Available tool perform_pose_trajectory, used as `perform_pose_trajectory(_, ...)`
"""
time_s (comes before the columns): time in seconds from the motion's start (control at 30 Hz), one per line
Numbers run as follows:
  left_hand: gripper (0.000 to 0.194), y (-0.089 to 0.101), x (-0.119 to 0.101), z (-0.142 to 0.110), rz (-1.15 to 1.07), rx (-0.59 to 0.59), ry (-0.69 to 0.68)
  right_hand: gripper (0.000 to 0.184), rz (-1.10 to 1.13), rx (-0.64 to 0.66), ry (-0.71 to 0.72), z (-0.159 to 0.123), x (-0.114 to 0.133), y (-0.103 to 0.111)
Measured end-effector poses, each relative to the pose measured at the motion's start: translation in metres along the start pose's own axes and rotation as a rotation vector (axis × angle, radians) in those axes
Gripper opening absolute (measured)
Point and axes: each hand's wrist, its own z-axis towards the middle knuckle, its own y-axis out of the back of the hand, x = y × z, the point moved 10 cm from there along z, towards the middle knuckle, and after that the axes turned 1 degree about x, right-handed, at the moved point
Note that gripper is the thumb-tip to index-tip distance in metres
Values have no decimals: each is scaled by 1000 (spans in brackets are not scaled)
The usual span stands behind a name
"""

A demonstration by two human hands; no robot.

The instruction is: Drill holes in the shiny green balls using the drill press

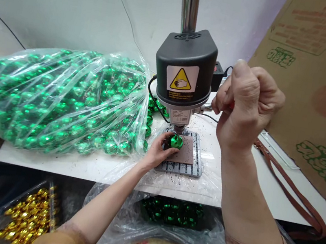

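A shiny green faceted ball sits on the brown board under the chuck of a small black drill press. My left hand grips the ball from the left, thumb in front and fingers behind. Raised to the right of the drill head, my right hand is closed in a fist around the press's feed lever, mostly hidden by the fingers. The lever's metal hub shows beside the fist. Beneath the board lies the slotted metal base, strewn with dark chips.
A big clear bag of green balls fills the table's left side. Below the edge are a tub of gold balls and a plastic bag with green balls. At right stand a cardboard box and a brown strap.
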Motion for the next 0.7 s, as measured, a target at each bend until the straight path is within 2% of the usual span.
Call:
perform_pose_trajectory(0.17, 54, -8, -8, -3, 68, -28, -1, 56, 29, 5, -17, 6, -4, -1)
perform_pose_trajectory(0.3, 50, -18, -13, -7, 40, -22, -6, 57, 25, 70, -118, 21, -19, -8)
perform_pose_trajectory(0.43, 51, -18, -15, -9, 54, -43, -6, 56, 49, 120, -188, 28, -27, -12)
perform_pose_trajectory(0.53, 52, -17, -17, -10, 64, -36, -14, 55, 77, 78, -126, 20, -17, -7)
perform_pose_trajectory(0.7, 52, -19, -16, -10, 62, -15, -8, 52, 19, 18, 48, -10, 2, 4)
